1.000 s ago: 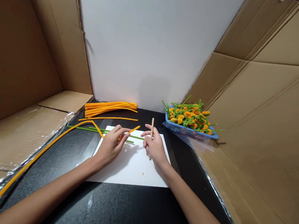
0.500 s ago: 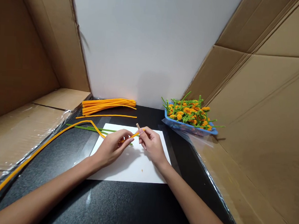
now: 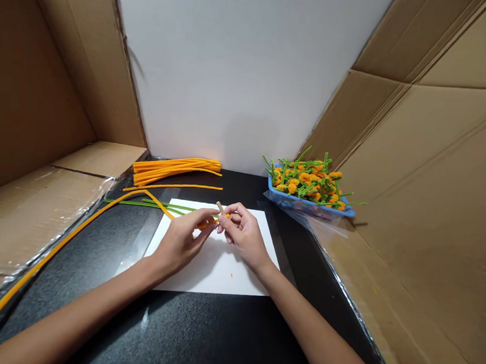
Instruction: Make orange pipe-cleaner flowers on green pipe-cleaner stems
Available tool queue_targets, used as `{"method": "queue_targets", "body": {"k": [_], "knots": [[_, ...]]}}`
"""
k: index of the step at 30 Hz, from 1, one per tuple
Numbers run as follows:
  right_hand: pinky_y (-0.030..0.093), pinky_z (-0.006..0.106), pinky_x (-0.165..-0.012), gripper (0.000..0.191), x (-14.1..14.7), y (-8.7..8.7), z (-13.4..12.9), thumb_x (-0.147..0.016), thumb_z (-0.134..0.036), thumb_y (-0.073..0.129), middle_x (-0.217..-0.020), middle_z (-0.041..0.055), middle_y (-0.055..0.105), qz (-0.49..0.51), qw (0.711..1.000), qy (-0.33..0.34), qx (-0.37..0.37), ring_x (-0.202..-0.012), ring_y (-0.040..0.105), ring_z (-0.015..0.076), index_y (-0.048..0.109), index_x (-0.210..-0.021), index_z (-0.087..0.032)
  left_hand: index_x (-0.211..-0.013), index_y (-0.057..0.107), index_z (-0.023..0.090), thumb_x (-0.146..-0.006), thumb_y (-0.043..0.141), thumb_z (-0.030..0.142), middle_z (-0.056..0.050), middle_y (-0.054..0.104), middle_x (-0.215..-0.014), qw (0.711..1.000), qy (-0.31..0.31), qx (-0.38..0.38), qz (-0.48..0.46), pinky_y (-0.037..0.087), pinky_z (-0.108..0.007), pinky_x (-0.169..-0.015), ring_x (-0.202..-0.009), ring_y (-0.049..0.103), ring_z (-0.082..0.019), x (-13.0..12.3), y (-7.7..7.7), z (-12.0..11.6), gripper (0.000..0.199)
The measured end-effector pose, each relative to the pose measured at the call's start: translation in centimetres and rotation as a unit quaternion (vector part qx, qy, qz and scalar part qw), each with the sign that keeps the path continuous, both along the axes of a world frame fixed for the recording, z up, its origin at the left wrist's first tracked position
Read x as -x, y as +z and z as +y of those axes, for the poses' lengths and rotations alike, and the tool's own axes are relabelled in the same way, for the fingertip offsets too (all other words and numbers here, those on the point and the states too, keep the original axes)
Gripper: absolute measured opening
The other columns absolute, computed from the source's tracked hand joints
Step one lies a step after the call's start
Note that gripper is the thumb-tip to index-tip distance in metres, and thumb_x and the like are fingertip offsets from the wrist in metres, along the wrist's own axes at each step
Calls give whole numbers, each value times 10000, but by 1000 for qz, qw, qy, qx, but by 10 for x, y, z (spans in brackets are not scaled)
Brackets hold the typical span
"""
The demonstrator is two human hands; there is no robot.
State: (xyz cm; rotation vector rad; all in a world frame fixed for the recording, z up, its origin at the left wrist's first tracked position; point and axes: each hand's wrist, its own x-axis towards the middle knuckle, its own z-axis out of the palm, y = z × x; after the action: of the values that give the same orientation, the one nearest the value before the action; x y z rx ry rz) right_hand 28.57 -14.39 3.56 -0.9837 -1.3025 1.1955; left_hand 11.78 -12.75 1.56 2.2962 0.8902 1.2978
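The orange chenille stem (image 3: 57,253) runs across the black table (image 3: 184,332) from your 7 o'clock, rises to a sharp bend near 11 o'clock, then dips into your hands at the far part of the white paper sheet (image 3: 216,274). Your left hand (image 3: 179,244) is closed on it, with the fingers curled around the stem just short of your right hand. Your right hand (image 3: 243,234) is grasping a thin wooden stick (image 3: 220,206), whose bare tip pokes out toward 12 o'clock between your thumb and fingers. A short end of the stem shows beside those fingers, touching them. Your fingers hide the spot where stem and stick meet, so you cannot tell whether the stem is wrapped around the stick.

Two green chenille stems (image 3: 143,203) lie at 11 o'clock, running under the orange stem and onto the paper's far edge. Beyond them, a bundle of orange chenille stems (image 3: 173,169) and a single loose orange stem (image 3: 172,186) lie side by side at the table's far edge. At 1 o'clock, a blue plastic basket (image 3: 303,206) is heaped with orange flowers on green stems (image 3: 304,180). Cardboard panels (image 3: 39,81) line the left and right sides.
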Motion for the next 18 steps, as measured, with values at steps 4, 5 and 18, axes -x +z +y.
{"method": "queue_targets", "body": {"k": [4,5,18], "knots": [[273,200,-442,316,0,1,0,-809,-439,724,-650,-34,616,28,999,7,26,-456,414,55,535,-862,-191,-1127,609,186,-893,603,77,-31,707,-1009,999,11,-33,-33,539,-215,-769,-836,673,-108,0,0,1,259],[259,198,-440,306,-1,1,0,-817,-429,718,-648,-35,616,39,999,3,33,-452,406,50,535,-863,-189,-1108,618,184,-886,618,82,-31,706,-998,998,21,-36,-37,540,-225,-778,-844,673,-114,1,1,2,245],[201,192,-413,319,-2,1,1,-781,-411,754,-620,-38,603,86,994,-11,69,-429,385,37,540,-817,-177,-1010,649,192,-876,703,236,-23,707,-919,998,36,-54,8,510,-290,-758,-838,651,-157,5,5,4,152]]}}
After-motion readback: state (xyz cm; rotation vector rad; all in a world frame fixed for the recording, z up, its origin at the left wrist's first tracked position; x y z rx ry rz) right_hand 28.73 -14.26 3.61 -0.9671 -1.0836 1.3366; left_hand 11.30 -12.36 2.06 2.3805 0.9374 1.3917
